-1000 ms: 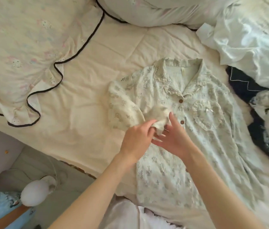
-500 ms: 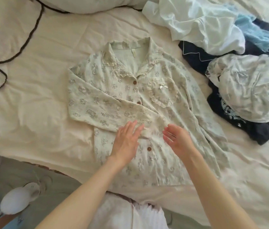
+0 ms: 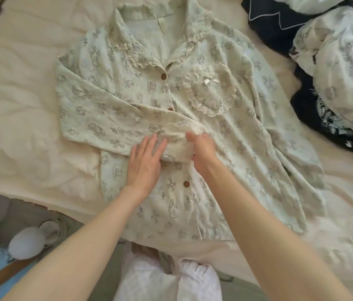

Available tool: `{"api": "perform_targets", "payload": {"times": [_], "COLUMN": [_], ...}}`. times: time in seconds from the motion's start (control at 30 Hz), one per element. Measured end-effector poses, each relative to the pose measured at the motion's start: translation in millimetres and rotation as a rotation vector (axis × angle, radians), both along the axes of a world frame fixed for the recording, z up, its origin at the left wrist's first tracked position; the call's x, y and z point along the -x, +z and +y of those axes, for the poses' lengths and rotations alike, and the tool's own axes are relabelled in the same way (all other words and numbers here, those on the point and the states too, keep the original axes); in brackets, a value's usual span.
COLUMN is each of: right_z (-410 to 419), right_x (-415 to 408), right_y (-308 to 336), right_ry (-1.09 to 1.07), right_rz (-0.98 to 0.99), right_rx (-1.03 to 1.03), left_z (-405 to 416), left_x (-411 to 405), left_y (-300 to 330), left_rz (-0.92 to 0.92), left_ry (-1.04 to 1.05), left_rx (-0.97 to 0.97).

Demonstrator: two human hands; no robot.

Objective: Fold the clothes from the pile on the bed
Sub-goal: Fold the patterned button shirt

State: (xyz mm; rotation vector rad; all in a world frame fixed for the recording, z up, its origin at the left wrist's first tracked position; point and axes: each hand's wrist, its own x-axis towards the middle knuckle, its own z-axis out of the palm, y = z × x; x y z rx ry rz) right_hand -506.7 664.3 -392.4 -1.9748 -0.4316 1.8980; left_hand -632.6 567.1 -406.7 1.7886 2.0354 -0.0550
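A pale green printed pyjama shirt (image 3: 247, 118) with brown buttons and a lace pocket lies face up on the cream bed sheet (image 3: 19, 105). Its left sleeve (image 3: 110, 124) is folded across the chest, the cuff ending near the button line. My left hand (image 3: 145, 164) lies flat, fingers straight, pressing the sleeve near the cuff. My right hand (image 3: 202, 151) rests at the cuff end with fingers bent down onto the fabric; whether it pinches the cuff is unclear. The shirt's right sleeve runs down the right side, unfolded.
The pile of clothes sits at the upper right: a dark navy garment (image 3: 314, 118) under a crumpled white printed one (image 3: 342, 68). The bed's edge runs along the lower left, with the floor and a white rounded object (image 3: 28, 243) below it.
The camera has moved closer over the shirt. Both hands have slid a little up onto the sleeve's cuff, the left flattening it, the right now touching its end.
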Motion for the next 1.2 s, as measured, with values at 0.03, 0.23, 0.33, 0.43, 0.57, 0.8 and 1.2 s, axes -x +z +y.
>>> {"api": "perform_targets", "payload": {"times": [0.03, 0.23, 0.33, 0.43, 0.57, 0.8, 1.2], "right_z": [-1.7, -27.9, -42.4, -53.1, -52.6, -42.4, 32.1], "right_x": [-4.2, -98.1, -150.4, -181.5, -191.0, -175.5, -26.9], "right_y": [8.1, 62.2, 60.8, 47.8, 24.7, 12.5, 38.8], "right_ry": [-0.011, -0.025, -0.08, 0.003, 0.095, 0.19, 0.891], "right_rz": [-0.006, -0.183, -0.256, -0.347, -0.383, -0.655, -0.744], "right_rx": [-0.035, -0.276, -0.194, -0.146, -0.078, -0.111, -0.74], "left_z": [-0.5, 13.9, 11.0, 2.0, -3.7, -8.2, 24.9], "left_x": [-1.8, -19.8, -41.7, -60.8, -65.0, -40.4, 60.1], "left_y": [4.2, 35.0, 37.0, 28.8, 22.8, 29.3, 38.0], "left_rz": [0.0, -0.034, -0.022, -0.014, -0.072, -0.136, -0.405], "left_ry": [0.018, 0.019, -0.114, -0.174, -0.095, -0.015, 1.102], "left_rx": [-0.026, -0.203, -0.078, 0.11, 0.276, 0.218, -0.062]}}
